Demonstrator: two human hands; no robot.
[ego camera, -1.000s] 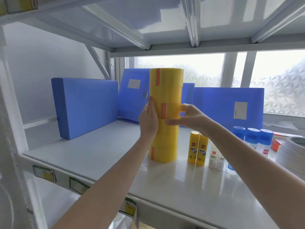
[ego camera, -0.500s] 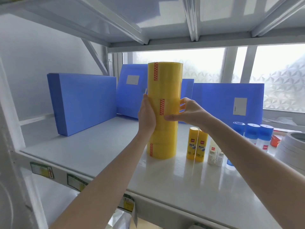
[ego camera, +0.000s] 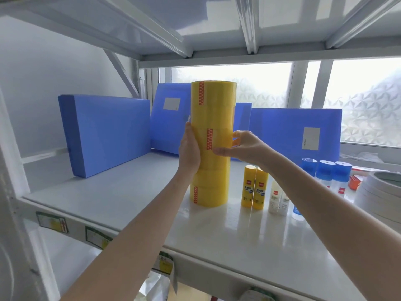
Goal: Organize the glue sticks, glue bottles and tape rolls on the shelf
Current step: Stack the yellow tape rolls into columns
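A tall stack of yellow tape rolls (ego camera: 211,109) stands upright on the grey shelf (ego camera: 130,198). My left hand (ego camera: 189,151) grips its left side at mid-height. My right hand (ego camera: 240,146) holds the right side, thumb across the front and fingers curled behind. To the right of the stack stand two yellow glue sticks (ego camera: 254,186), two small white glue bottles (ego camera: 277,198) and three blue-capped glue bottles (ego camera: 325,170), partly hidden by my right arm. White tape rolls (ego camera: 382,192) are stacked at the far right.
Blue file boxes (ego camera: 106,133) stand along the back of the shelf before a frosted window. A small red item (ego camera: 354,181) lies near the white rolls. The shelf above hangs low overhead. A white upright post frames the left side.
The view has shifted slightly; both hands stay on the yellow stack at about the same height, and the stack stands in the same spot on the shelf.
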